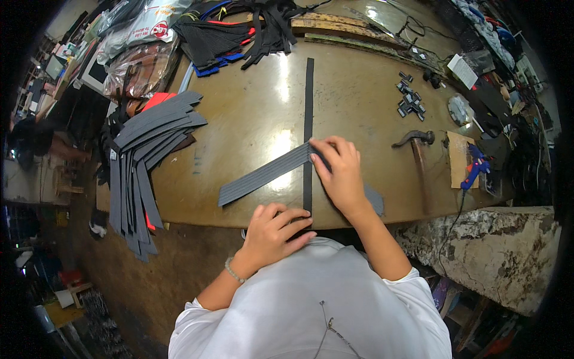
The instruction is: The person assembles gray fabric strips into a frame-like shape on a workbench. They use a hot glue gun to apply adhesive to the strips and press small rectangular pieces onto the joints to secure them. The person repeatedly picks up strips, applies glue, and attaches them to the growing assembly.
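Observation:
A narrow black strap [309, 102] lies lengthwise on the table, from the far side to the front edge. Across it slants a wide, ribbed grey strip [263, 176]. My right hand [342, 173] is closed on this strip at the crossing, fingers on top and thumb nearer me; the palm hides part of it. A grey end [374, 200] shows beyond my right wrist. My left hand [278, 232] is by the front edge, fingers slightly bent and apart, fingertips touching or very near the black strap's near end. Nothing shows gripped in it.
A fanned pile of grey strips [134, 173] hangs over the table's left edge. Black webbing [215, 42] and plastic bags [140, 36] lie at the far left. On the right are several small dark buckles [411, 102], a hammer [418, 155] and a blue glue gun [476, 167] with a cord.

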`<state>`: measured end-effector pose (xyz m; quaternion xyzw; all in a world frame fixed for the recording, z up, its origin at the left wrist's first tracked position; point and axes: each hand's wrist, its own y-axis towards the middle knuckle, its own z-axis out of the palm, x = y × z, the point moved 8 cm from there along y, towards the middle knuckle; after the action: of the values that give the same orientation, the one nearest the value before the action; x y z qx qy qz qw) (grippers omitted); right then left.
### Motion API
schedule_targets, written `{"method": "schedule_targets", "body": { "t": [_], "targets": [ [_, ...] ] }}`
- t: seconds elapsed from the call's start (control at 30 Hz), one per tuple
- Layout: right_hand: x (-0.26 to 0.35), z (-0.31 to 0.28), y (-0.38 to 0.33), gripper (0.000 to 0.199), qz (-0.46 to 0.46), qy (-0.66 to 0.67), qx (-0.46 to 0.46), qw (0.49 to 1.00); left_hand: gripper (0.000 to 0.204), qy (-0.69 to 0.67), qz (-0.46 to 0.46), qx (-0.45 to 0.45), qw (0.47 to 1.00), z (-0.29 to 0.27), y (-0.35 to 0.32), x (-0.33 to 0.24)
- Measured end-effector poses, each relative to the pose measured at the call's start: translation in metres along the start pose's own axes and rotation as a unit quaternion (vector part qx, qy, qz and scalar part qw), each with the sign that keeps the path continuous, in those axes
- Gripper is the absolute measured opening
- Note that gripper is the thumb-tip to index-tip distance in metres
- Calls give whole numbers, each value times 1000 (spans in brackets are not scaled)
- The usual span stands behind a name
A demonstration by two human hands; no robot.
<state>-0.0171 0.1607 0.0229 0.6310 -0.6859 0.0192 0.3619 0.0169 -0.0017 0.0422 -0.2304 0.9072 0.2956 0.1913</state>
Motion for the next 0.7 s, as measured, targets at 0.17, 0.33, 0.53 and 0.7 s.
{"method": "schedule_targets", "body": {
  "t": [0.17, 0.33, 0.53, 0.7],
  "targets": [
    [22, 10, 1, 29, -66, -168, 46, 982, 18, -6, 0, -56, 998, -29, 36, 13],
    [7, -21, 8, 24, -49, -22, 93, 994, 16, -11, -130, -16, 991, 1, 64, 68],
    [-193, -266, -117, 66, 283, -414, -450, 739, 19, -25, -133, -13, 991, 11, 55, 67],
    [-295, -284, -110, 76, 322, -125, -309, 886, 19, -36, -135, -19, 990, 9, 57, 68]
  ]
}}
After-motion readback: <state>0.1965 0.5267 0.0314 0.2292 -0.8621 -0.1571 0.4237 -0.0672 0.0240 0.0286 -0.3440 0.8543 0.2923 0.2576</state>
